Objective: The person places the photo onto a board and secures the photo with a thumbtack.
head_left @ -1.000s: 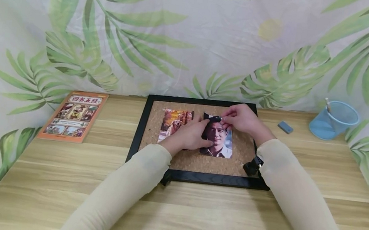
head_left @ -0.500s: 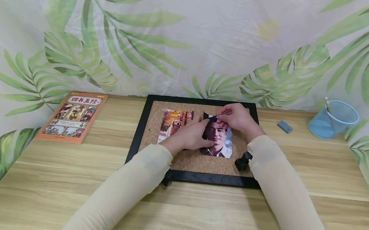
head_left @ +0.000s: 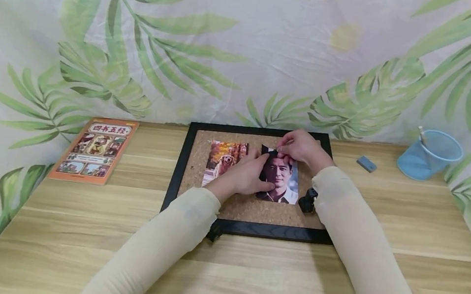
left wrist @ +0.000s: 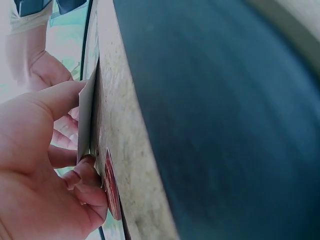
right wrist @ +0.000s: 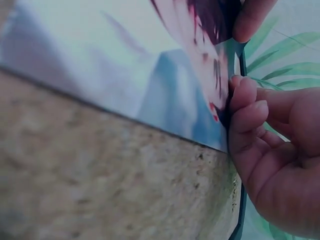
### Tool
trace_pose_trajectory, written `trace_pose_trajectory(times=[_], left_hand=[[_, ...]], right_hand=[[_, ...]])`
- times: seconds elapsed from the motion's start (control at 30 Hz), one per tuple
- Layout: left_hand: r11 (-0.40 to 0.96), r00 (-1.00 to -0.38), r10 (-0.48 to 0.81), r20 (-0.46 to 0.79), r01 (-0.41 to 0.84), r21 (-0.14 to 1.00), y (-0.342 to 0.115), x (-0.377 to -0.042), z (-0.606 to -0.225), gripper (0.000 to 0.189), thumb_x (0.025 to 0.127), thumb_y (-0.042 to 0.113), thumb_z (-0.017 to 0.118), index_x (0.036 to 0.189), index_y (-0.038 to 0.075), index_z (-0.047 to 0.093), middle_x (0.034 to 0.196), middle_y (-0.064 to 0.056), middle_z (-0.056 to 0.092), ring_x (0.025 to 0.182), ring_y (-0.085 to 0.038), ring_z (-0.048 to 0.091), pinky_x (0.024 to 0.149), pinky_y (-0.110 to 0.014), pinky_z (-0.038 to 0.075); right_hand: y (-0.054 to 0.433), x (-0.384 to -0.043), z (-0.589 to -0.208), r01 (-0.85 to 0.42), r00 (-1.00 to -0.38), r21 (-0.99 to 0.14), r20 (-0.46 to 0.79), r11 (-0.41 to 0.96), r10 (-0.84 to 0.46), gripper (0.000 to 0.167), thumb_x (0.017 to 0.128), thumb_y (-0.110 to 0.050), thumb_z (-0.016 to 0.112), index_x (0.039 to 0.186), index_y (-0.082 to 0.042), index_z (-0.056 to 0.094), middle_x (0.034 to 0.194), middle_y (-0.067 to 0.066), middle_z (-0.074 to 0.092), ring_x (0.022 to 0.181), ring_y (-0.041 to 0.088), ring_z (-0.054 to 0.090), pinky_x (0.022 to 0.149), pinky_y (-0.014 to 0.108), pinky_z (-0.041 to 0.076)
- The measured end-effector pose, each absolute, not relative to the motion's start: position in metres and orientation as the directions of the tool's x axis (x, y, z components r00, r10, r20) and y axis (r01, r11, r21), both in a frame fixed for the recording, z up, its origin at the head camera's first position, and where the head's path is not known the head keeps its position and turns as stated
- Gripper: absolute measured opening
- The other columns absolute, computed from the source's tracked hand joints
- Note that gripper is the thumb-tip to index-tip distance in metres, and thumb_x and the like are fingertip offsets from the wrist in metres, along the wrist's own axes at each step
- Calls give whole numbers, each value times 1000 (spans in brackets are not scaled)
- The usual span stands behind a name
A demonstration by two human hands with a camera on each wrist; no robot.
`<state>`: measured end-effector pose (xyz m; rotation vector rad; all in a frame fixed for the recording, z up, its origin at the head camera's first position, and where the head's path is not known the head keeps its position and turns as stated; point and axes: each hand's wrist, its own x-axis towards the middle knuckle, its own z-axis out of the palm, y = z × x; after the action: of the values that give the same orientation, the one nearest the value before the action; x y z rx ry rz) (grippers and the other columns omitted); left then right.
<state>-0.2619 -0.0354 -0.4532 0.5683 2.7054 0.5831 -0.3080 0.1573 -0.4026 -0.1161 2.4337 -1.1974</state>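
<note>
A printed portrait photo [head_left: 279,177] lies over a black-framed cork board [head_left: 262,215]. My left hand [head_left: 242,175] holds its left edge, thumb over the front and the other fingers near the upper left corner. In the left wrist view the pale back of the photo [left wrist: 86,117] stands tilted off the cork beside the left fingers. My right hand [head_left: 304,149] pinches at the photo's top edge with curled thumb and fingers; I cannot tell whether something small is between them. A dog photo [head_left: 225,158] lies on the cork to the left, partly hidden by my left hand.
An orange book [head_left: 94,150] lies at the left of the wooden table [head_left: 261,289]. Right of the board are a blue eraser [head_left: 366,164] and a blue mesh pen cup [head_left: 426,159] with a thin stick in it. A leaf-patterned curtain [head_left: 210,64] hangs close behind the board.
My right hand has shifted slightly left along the photo's top edge, covering a dark patch seen earlier by its fingertips. The left hand and both photos stay in place.
</note>
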Motion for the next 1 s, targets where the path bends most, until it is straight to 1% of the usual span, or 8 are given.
trace_pose_trajectory(times=[0.17,0.33,0.47,0.57,0.7,0.77,0.87,1.0], left_hand=[[818,-866,449,-220,300,490,-35,-259,-451,103,93,51,81,171,9,29,156,-18,38,137,-34,51,117,-51,47],[827,-871,441,-218,300,476,-35,-260,-453,100,95,50,79,171,8,29,159,-19,36,142,-36,49,120,-51,45],[834,-870,443,-214,313,456,-37,-261,-455,98,97,51,75,171,8,28,155,-17,38,137,-31,50,119,-47,46],[835,-871,445,-210,318,450,-38,-256,-448,96,98,50,74,170,6,30,152,-17,41,130,-29,51,116,-45,48],[827,-869,447,-212,312,467,-38,-242,-424,93,98,45,76,169,3,32,151,-20,43,129,-32,52,115,-46,48],[825,-867,449,-219,307,475,-38,-235,-413,92,99,43,76,169,2,31,152,-21,43,132,-33,52,117,-46,47],[821,-866,452,-215,309,479,-38,-232,-411,91,100,41,75,169,1,31,152,-22,42,133,-34,51,118,-47,46],[816,-873,451,-183,321,480,-39,-237,-423,91,98,42,76,168,2,35,149,-20,44,129,-32,53,114,-46,49]], right_hand=[[160,-308,-400,131,-897,-743,-371,656,-242,19,109,-8,60,121,4,69,79,3,72,59,10,62,56,23,50],[162,-309,-402,180,-887,-756,-401,630,-228,20,110,-10,61,123,3,68,75,3,69,54,11,61,51,24,48],[162,-311,-406,218,-885,-771,-415,599,-212,20,110,-10,60,123,3,68,74,3,69,53,11,61,50,24,48],[161,-312,-407,237,-884,-775,-422,586,-200,20,110,-10,60,123,3,68,74,3,70,54,11,61,51,24,49],[160,-311,-408,242,-888,-780,-418,577,-193,20,110,-9,60,123,4,68,75,4,71,54,11,62,52,24,50],[158,-311,-408,248,-890,-782,-417,572,-185,18,109,-7,60,121,5,67,74,4,70,53,11,62,51,24,50],[155,-310,-408,240,-895,-777,-409,582,-177,17,109,-7,60,118,6,66,74,3,70,53,11,62,52,24,50],[153,-309,-408,208,-906,-758,-388,618,-171,16,108,-8,60,115,5,65,73,2,69,54,10,62,53,24,51]])
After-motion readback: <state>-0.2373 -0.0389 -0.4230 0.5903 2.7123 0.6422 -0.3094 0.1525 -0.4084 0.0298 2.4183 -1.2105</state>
